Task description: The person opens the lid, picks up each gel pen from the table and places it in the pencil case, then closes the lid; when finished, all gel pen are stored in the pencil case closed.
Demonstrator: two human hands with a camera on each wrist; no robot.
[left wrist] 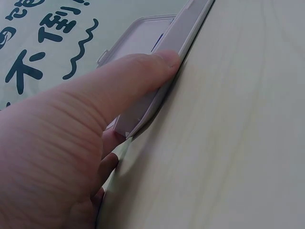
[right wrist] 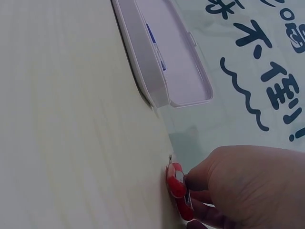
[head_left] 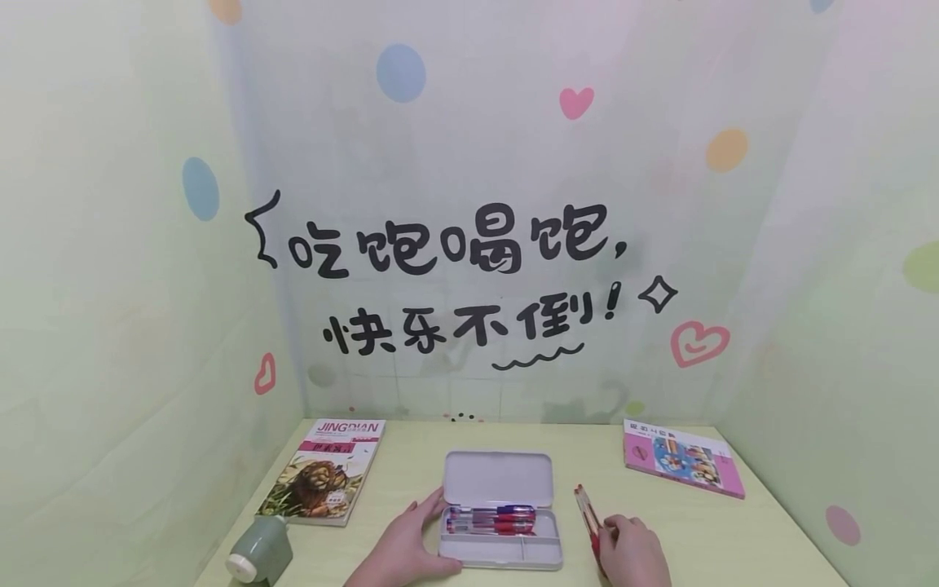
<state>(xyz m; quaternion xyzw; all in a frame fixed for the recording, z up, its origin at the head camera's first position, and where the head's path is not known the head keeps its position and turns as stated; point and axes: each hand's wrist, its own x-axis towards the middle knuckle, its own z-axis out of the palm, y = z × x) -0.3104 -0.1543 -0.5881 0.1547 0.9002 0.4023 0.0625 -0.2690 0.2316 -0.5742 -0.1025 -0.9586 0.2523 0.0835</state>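
Note:
A pale lilac pencil case [head_left: 499,479] lies with its lid raised, in the middle of the table's near part. Several red and blue pens [head_left: 490,519] lie in its rear compartment; a divider splits the front part. My left hand [head_left: 406,542] grips the case's left end, thumb [left wrist: 164,59] on the front wall and the other fingers round the side. To the right of the case, my right hand [head_left: 635,553] pinches red pens [head_left: 587,514] that look like two, tips pointing away from me. In the right wrist view their red ends [right wrist: 177,181] show beside the fingers.
A book with a lion cover [head_left: 323,477] lies at the left, and a grey-green bottle-like object [head_left: 262,548] with a white cap is in front of it. A pink book [head_left: 682,458] rests at the back right. Printed wall sheets [head_left: 469,163] enclose the table [head_left: 411,440].

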